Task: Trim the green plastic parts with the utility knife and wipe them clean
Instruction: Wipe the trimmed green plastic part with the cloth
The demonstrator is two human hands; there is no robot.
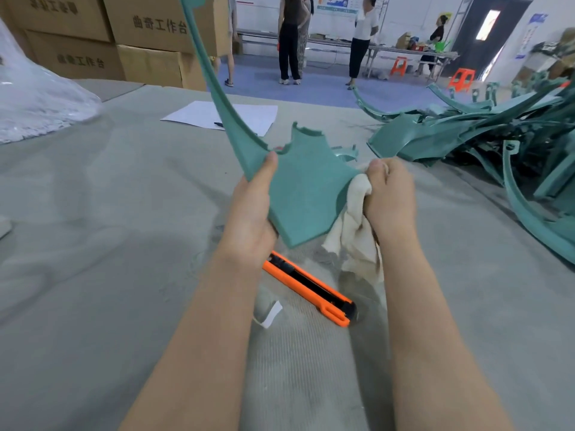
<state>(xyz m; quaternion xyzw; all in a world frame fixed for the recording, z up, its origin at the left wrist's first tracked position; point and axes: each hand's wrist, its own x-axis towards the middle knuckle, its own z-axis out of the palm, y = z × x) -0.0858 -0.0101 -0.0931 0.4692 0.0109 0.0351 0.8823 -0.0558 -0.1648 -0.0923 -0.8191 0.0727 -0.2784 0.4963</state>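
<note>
While the green plastic part (305,185) is held up off the counter (93,244), it sits between both hands, near the counter's middle.

- Left hand (252,200): grips the part's left edge. The thumb lies flat on the front face, its tip just below the notched upper edge; the fingers are hidden behind the part.
- Part: the broad flat face is towards the camera. A long curved arm rises from its upper left and runs out past the top of the view.
- Right hand (390,194): fingers curled round a bunched off-white cloth (354,231), which is pressed against the part's right edge. The loose end of the cloth hangs below the hand.
- Utility knife (308,287): orange and black, lying flat on the counter under the part, between the two forearms; neither hand touches it. I cannot tell whether the blade is out.
- Pile of green parts (473,135): heaped along the counter's right edge, well apart from the hands.
- Sheet of paper (199,115) with a pen (219,124) on it: towards the far edge, behind the part's arm.
- Cardboard boxes (146,32): stacked past the far left corner.
</note>
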